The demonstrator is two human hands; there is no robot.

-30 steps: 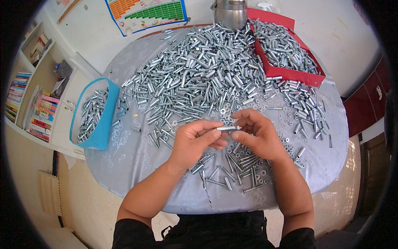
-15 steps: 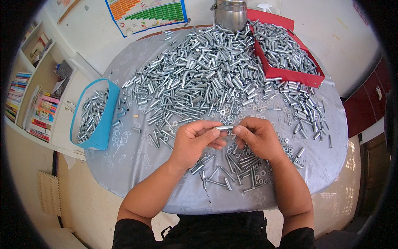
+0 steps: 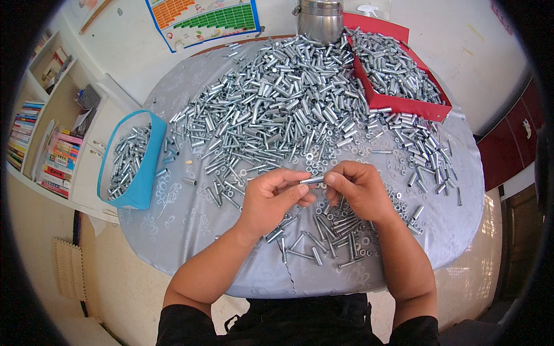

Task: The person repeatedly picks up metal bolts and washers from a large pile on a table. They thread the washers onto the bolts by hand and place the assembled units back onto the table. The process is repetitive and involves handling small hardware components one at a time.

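Between my two hands, over the near middle of the table, lies a short shiny metal sleeve (image 3: 312, 180), roughly level. My left hand (image 3: 261, 200) pinches its left end between thumb and fingers. At the other end, my right hand (image 3: 359, 191) is closed with thumb and forefinger on the sleeve; these fingertips hide what is at that end. Below the hands lie loose bolts (image 3: 323, 233) and more sleeves. Small washers and nuts (image 3: 365, 241) are scattered beside them, and a large heap of metal sleeves and bolts (image 3: 277, 109) spreads beyond.
A blue box (image 3: 139, 187) of metal fasteners stands at the left of the cloth-covered table (image 3: 179, 248). At the back right, a red box (image 3: 424, 111) holds many sleeves. A steel canister (image 3: 321, 23) stands behind the heap. Left of the table is a bookshelf (image 3: 75, 167).
The sleeve has tilted slightly and sits a little lower between my fingers. My left thumb has shifted down a bit; both hands otherwise keep their place.
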